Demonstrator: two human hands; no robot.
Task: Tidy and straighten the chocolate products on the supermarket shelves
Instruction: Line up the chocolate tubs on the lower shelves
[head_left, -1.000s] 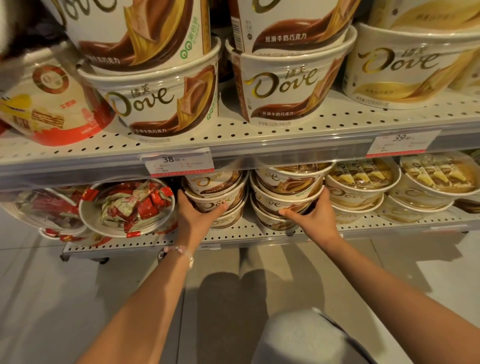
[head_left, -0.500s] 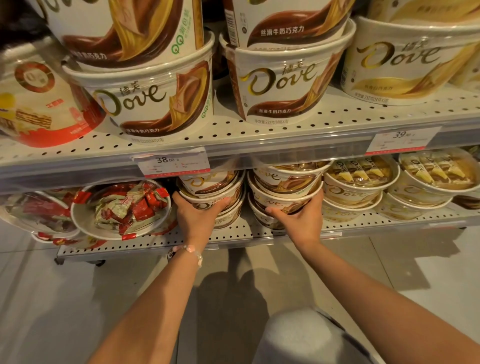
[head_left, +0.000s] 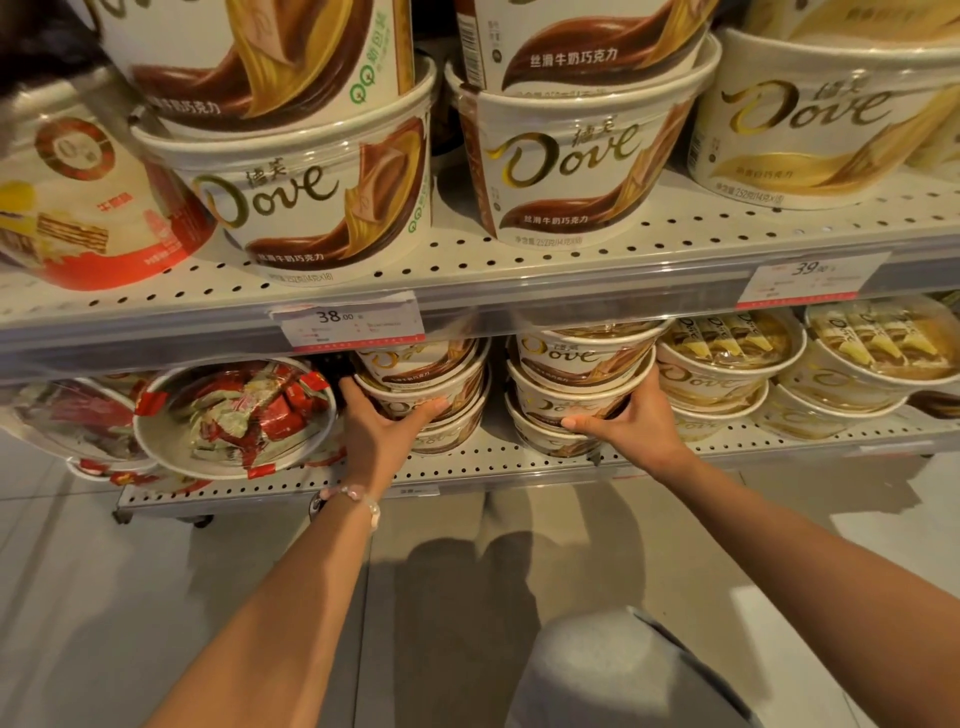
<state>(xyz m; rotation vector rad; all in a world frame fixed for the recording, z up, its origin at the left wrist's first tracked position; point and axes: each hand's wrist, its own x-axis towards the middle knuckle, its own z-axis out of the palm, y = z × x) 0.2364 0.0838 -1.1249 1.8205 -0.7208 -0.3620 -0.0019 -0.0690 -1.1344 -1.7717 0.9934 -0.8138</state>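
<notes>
Two stacks of brown-and-white Dove chocolate bowls stand side by side on the lower shelf (head_left: 467, 465). My left hand (head_left: 376, 428) wraps the left stack (head_left: 431, 374) from its left side, thumb across the front of the middle bowl. My right hand (head_left: 631, 423) holds the right stack (head_left: 582, 364) from its right side, thumb laid along the lower bowl's front. Fingers of both hands are partly hidden behind the bowls.
Gold Dove bowls (head_left: 727, 358) stack to the right; tilted red-wrapped candy bowls (head_left: 234, 415) lean at the left. The upper shelf (head_left: 519, 265) carries large Dove tubs (head_left: 317, 208) and price tags (head_left: 348, 322). Tiled floor lies below, with my grey-clad knee (head_left: 613, 675) bottom centre.
Both hands have closed in around their stacks, the thumbs now wrapping the fronts. The view has shifted slightly downward and left.
</notes>
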